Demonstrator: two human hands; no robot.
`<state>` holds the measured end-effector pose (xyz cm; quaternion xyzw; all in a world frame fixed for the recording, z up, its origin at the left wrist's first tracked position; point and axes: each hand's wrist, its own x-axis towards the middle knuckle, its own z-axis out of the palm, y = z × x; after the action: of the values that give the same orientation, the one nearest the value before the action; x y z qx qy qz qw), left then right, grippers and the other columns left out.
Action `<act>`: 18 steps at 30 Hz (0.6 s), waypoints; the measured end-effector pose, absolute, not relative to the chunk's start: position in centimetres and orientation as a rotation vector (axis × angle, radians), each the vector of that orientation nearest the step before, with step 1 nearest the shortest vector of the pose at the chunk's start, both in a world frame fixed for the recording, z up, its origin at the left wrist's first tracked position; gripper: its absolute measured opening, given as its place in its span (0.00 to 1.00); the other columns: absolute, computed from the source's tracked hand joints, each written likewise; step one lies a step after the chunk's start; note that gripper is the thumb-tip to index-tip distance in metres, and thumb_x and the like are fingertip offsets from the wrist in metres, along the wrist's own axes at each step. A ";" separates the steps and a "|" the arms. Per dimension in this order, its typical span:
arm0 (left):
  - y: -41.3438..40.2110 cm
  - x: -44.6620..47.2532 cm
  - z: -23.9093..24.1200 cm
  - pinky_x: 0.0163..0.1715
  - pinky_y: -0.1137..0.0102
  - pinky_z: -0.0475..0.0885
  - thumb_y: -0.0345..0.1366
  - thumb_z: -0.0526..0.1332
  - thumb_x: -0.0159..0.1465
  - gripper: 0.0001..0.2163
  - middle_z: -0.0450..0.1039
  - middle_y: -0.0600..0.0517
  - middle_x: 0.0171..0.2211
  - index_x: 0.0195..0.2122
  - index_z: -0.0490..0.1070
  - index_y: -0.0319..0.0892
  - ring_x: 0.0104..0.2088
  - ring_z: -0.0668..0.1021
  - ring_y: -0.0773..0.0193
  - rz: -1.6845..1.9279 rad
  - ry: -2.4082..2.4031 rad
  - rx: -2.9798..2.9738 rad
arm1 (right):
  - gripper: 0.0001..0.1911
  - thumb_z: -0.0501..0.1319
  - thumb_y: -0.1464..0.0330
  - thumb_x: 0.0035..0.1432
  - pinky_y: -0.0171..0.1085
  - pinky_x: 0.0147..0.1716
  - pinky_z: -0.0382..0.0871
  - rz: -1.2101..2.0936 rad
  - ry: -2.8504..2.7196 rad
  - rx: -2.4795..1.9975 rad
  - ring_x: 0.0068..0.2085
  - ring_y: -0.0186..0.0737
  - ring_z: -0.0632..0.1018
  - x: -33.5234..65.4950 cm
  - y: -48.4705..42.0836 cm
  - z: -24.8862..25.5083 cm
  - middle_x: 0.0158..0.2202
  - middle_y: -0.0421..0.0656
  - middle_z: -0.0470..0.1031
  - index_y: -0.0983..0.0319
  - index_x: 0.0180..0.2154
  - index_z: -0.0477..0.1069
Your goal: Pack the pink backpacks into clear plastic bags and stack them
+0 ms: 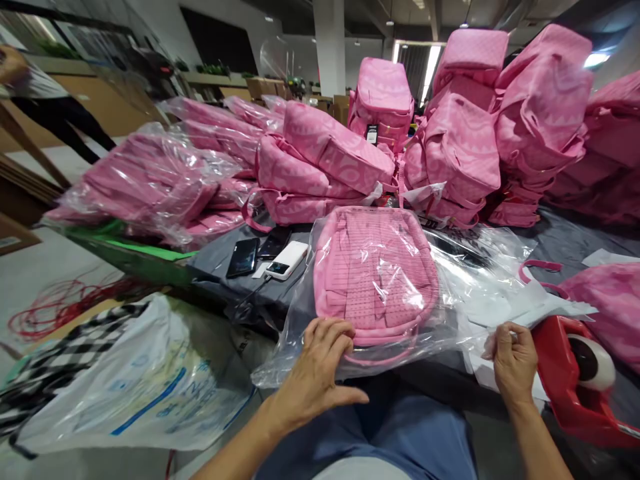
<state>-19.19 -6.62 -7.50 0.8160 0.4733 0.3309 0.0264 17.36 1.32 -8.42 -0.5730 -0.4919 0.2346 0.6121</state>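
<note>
Left hand (323, 367) is touching bagged backpack (377, 270) | right hand (513, 363) is pinching its clear bag (295, 347) | tape dispenser (557, 373) is sitting nearby

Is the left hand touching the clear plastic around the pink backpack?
Touching. The head view shows the left hand resting on the clear plastic at the lower left corner of the pink backpack.

Backpack (377, 273) lay inside plastic bag (285, 357), phone (243, 257) at nine o'clock, backpack stack (457, 150) at one, tape dispenser (557, 380) at four.

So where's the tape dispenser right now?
The red tape dispenser sits at lower right of the head view, just right of the right hand, in front of a pink bag.
</note>
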 end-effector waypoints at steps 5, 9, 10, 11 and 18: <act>-6.9 -19.0 -7.3 0.48 0.62 0.62 0.39 0.67 0.67 0.10 0.72 0.56 0.32 0.40 0.66 0.44 0.34 0.73 0.61 1.076 1.501 2.515 | 0.25 0.64 0.44 0.60 0.34 0.22 0.66 0.416 -1.195 -1.258 0.20 0.32 0.69 17.3 1.9 -8.1 0.27 0.37 0.74 0.58 0.35 0.65; -6.8 -19.1 -6.9 0.47 0.62 0.62 0.39 0.66 0.68 0.11 0.75 0.56 0.33 0.48 0.69 0.43 0.34 0.75 0.61 1.086 1.469 2.513 | 0.23 0.65 0.46 0.61 0.39 0.40 0.72 0.340 -1.231 -1.225 0.34 0.39 0.78 17.5 2.1 -7.6 0.29 0.40 0.77 0.59 0.35 0.67; -6.8 -19.1 -6.9 0.48 0.62 0.61 0.37 0.65 0.69 0.07 0.76 0.56 0.32 0.46 0.70 0.44 0.34 0.75 0.62 1.099 1.453 2.533 | 0.23 0.65 0.46 0.61 0.39 0.40 0.72 0.361 -1.216 -1.203 0.34 0.39 0.78 17.4 2.1 -7.5 0.29 0.40 0.77 0.59 0.35 0.67; -6.9 -19.2 -6.9 0.50 0.62 0.60 0.36 0.63 0.70 0.03 0.76 0.57 0.31 0.42 0.71 0.44 0.33 0.75 0.63 1.121 1.444 2.557 | 0.23 0.66 0.47 0.61 0.38 0.38 0.72 0.391 -1.192 -1.176 0.32 0.38 0.78 17.3 2.0 -7.5 0.29 0.40 0.76 0.59 0.35 0.66; -6.7 -19.9 -6.9 0.56 0.58 0.57 0.35 0.56 0.74 0.10 0.78 0.57 0.28 0.37 0.75 0.46 0.35 0.75 0.65 1.241 1.583 2.622 | 0.25 0.69 0.46 0.57 0.28 0.15 0.60 0.510 -1.057 -1.094 0.18 0.29 0.66 15.5 2.7 -8.1 0.22 0.32 0.69 0.58 0.35 0.64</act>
<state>-19.89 -6.70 -6.90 0.7907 0.4775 0.3743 -0.0814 15.55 2.68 -8.05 -0.4901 -0.4737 0.2286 0.6951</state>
